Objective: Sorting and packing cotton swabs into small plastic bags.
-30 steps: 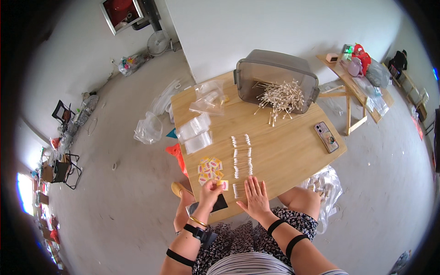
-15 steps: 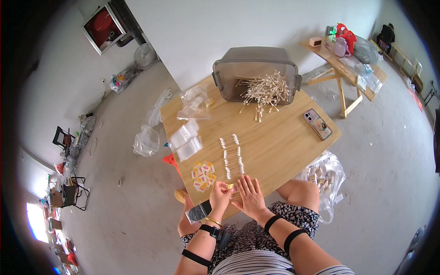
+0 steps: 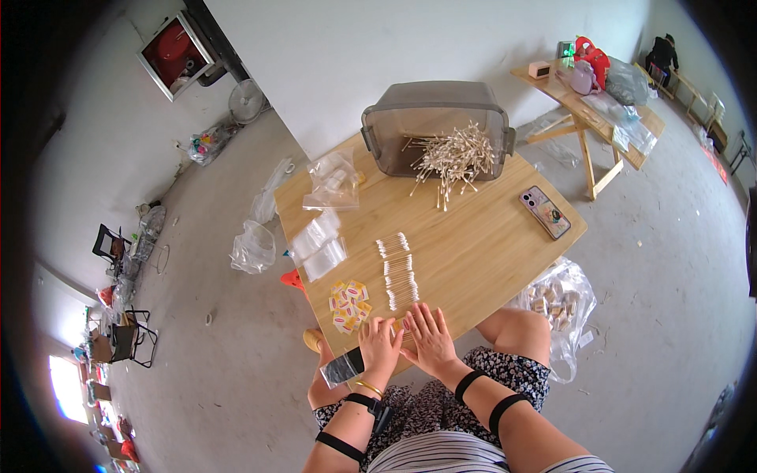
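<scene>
My right hand (image 3: pixel 430 341) lies flat near the front edge of the wooden table (image 3: pixel 465 244), fingers stretched over a small bundle of cotton swabs (image 3: pixel 408 334) that it mostly hides. Beside it, my left hand (image 3: pixel 380 348) rests with its fingers laid forward and its thumb side at the same bundle. A small yellow and white sticker was between the hands; now the fingers cover most of it. Just beyond them runs a column of cotton swabs (image 3: pixel 400 276), laid side by side in groups. Loose yellow and white stickers (image 3: pixel 349 303) lie in a pile left of the column.
A grey plastic bin (image 3: pixel 438 94) on its side spills loose swabs (image 3: pixel 457 158). Clear bags (image 3: pixel 319 244) lie at the left, a phone (image 3: pixel 545 213) at the right. A black strip (image 3: pixel 344 367) sits by my left wrist. A plastic bag of rolls (image 3: pixel 556 307) stands beside my knee.
My left hand has gone from pinching a sticker to lying with its fingers forward over it. The right hand has stayed nearly still.
</scene>
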`<state>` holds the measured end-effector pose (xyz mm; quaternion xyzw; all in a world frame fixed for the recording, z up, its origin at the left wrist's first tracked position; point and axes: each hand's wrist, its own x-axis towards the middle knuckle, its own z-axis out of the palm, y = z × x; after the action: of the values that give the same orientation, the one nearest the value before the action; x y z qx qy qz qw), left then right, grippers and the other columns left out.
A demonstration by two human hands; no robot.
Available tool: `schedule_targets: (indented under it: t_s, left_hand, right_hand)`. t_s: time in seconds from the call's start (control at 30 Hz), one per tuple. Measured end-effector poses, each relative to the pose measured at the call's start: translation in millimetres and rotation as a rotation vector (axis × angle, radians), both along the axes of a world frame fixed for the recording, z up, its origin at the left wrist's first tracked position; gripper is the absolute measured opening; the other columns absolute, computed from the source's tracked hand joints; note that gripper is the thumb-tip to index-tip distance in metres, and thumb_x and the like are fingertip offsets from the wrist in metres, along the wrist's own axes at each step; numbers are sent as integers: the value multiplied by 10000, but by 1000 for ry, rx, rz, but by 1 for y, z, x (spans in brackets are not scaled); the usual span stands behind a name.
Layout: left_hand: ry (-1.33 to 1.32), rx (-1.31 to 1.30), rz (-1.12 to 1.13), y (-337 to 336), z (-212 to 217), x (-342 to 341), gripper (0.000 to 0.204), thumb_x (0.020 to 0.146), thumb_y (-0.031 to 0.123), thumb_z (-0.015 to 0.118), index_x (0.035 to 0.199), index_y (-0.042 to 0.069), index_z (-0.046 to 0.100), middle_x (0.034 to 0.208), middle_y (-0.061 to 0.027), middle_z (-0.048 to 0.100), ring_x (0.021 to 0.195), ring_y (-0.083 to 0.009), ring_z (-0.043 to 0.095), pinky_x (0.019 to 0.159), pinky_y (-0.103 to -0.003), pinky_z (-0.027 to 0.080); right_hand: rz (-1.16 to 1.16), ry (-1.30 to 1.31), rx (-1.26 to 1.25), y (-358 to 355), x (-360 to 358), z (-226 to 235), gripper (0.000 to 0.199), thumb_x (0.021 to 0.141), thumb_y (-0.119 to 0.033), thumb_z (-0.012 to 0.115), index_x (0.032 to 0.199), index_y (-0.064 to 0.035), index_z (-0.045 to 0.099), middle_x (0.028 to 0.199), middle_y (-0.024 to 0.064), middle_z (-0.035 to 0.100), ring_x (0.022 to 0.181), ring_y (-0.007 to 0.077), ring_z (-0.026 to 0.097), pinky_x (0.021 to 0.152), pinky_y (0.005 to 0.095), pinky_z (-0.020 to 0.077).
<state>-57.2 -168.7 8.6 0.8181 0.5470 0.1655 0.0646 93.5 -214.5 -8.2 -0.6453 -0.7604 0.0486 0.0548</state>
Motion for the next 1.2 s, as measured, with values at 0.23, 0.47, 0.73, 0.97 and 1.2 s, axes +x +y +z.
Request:
schedule_targets:
  t_s: [0.23, 0.47, 0.73, 0.97, 1.2]
  left_hand:
    - [57, 25, -51, -10, -2, -3, 458, 887, 311, 677, 1287, 97, 610, 1221, -56, 576, 1119, -269, 556, 923, -443, 445]
    - [-204, 25, 233, -2, 9, -65, 263, 876, 257, 692, 1098, 119, 667, 1073, -97, 628, 1051, -288, 589, 924, -436, 434]
    - [-386, -344, 357, -42, 17, -146, 258, 920, 298, 693, 887, 43, 679, 757, -123, 679, 698, -279, 670, 646, -400, 532]
    - [74, -425, 292, -31, 16, -117, 326, 900, 368, 659, 854, 48, 702, 822, -132, 724, 765, -299, 714, 700, -410, 554]
    - [294, -403, 229, -14, 10, -105, 274, 829, 279, 632, 848, 23, 729, 751, -177, 709, 724, -355, 712, 654, -457, 567]
  right_hand:
    - [-10, 24, 13, 0, -1, -5, 850, 938, -661, 427, 1580, -121, 289, 1662, 148, 172, 1550, 313, 95, 1243, 525, 52]
    - [6, 39, -9, 0, 0, 2, 846, 947, -659, 441, 1580, -123, 276, 1657, 151, 176, 1542, 313, 125, 1239, 531, 82]
    - [32, 53, 70, 0, -7, -3, 854, 931, -651, 467, 1569, -108, 300, 1650, 164, 194, 1536, 315, 151, 1238, 529, 97]
    - [260, 55, 50, -6, -79, -3, 820, 942, -642, 466, 1545, -99, 344, 1628, 184, 238, 1525, 337, 184, 1238, 519, 111]
    - [275, -20, 7, -7, -95, 1, 803, 977, -661, 366, 1572, -125, 299, 1648, 152, 201, 1537, 309, 149, 1242, 521, 89]
